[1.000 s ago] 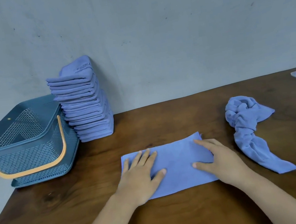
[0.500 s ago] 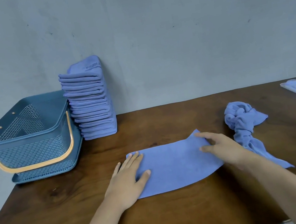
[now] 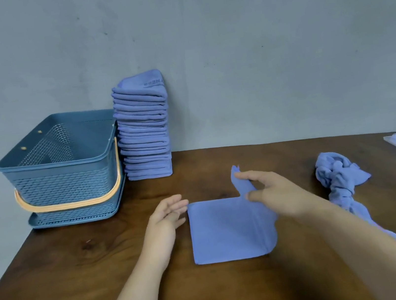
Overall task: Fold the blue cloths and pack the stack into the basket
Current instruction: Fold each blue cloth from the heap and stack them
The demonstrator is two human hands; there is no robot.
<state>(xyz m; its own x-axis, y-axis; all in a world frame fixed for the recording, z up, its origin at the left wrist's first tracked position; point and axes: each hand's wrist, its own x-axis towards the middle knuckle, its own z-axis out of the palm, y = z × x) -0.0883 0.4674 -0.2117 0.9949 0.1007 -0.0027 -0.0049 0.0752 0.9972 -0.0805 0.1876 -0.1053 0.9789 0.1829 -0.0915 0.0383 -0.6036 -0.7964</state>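
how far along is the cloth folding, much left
Done: a tall stack of folded cloths stands beside the basket. In hand: the right hand pinches a raised edge of the half-folded cloth; the left hand is open at its left edge. Left: the twisted cloth to the right, then packing the stack; no cloth shows in the basket.

Both bare forearms reach in over the near edge of the counter. The left hand is open, its fingers straight and close together, pointing toward the right hand. That hand is raised, pinching a lifted flap of the blue cloth.
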